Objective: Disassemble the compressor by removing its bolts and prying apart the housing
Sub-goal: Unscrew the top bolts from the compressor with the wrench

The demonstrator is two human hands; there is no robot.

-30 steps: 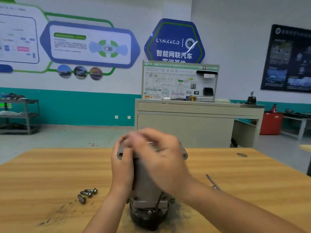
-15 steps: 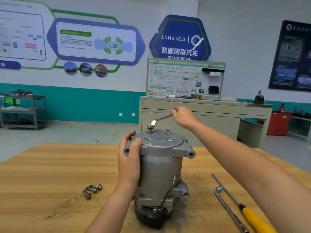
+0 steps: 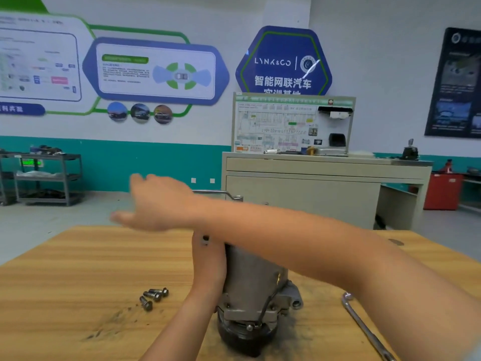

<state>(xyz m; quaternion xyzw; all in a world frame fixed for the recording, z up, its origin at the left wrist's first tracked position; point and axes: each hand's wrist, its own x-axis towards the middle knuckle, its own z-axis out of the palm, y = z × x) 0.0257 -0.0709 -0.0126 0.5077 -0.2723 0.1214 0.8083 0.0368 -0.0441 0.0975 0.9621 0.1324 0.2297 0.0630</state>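
Beige cabinet (image 3: pixel 299 188) behind wooden table (image 3: pixel 65 269), wiring board (image 3: pixel 276 126) on top; grey shelf cart (image 3: pixel 52 156) far left; red bin (image 3: pixel 442 191) right.

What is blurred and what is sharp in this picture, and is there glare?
Head view: the right hand is smeared by motion; the left hand, compressor and loose bolts look fairly sharp; a white glare streak crosses the blue wall sign.

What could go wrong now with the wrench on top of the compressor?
The compressor stands upright, steadied only by the left hand; a hard pull on the wrench might tip it. The right hand reaches far across it, so a wrench slip may be hard to catch. The loose bolts may roll away.
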